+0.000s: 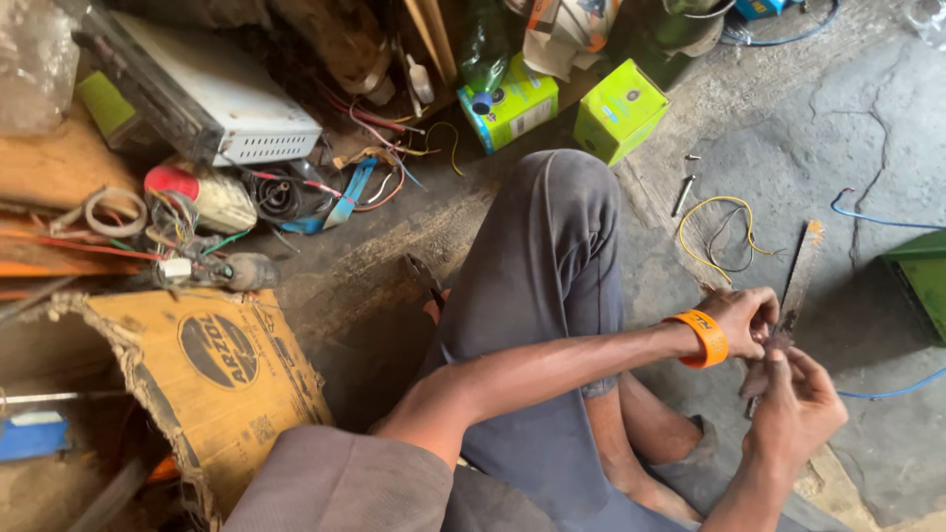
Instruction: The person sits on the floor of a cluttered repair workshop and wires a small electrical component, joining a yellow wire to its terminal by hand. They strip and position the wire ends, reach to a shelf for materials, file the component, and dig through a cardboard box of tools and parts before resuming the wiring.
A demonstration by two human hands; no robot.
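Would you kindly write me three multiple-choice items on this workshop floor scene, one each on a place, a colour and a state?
1. Where does the loop of yellow wire lie?
A. on the concrete floor beyond the hands
B. on the cardboard box
C. on the knee

2. What colour is the wristband on the left hand?
A. blue
B. orange
C. white

3. How do the left hand and right hand stand?
A. far apart
B. both flat on the floor
C. close together, fingers pinching something small

Answers: 1 A, the wire rests on bare floor near a flat metal strip; 2 B, the band is orange; 3 C, the fingertips meet above the floor.
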